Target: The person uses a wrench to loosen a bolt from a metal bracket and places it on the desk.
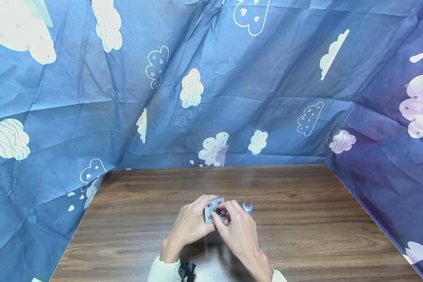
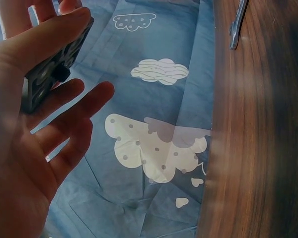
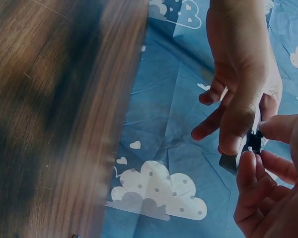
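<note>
Three views: one from the head above, one close at each wrist.

The head camera looks forward and down over the wooden table [image 1: 303, 219] toward the cloud-print blue cloth [image 1: 232, 90] behind it, with both hands small near the lower edge. The left wrist camera sits close under the left hand [image 2: 30, 124], facing along its palm to the cloth and the table's edge. The right wrist camera, equally close, faces both hands against the cloth. All three share the metal block [image 1: 211, 207], the cloth and the table.
</note>
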Tool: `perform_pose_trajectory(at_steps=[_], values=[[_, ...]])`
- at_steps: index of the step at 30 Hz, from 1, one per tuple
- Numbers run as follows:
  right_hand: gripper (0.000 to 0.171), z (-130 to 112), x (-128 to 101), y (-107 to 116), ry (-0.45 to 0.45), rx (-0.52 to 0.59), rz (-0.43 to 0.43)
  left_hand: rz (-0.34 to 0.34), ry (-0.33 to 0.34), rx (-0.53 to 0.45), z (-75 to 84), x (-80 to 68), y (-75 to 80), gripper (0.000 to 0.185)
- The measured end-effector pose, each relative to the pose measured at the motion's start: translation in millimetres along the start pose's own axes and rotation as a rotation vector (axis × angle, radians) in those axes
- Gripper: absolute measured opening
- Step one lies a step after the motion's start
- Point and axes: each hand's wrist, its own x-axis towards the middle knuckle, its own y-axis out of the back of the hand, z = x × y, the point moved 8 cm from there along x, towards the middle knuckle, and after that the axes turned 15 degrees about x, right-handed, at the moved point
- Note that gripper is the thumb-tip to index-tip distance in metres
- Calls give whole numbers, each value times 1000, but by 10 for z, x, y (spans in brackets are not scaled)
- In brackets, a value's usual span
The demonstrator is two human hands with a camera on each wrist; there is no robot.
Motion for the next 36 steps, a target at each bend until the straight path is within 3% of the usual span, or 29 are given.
perform_pose_trajectory(at_steps=[16, 36], values=[[25, -56, -1, -6, 86, 16, -13, 6, -1, 3, 2, 7, 11, 62], [29, -63, 0, -18, 79, 35, -47, 6, -2, 9, -14, 3, 4, 62]])
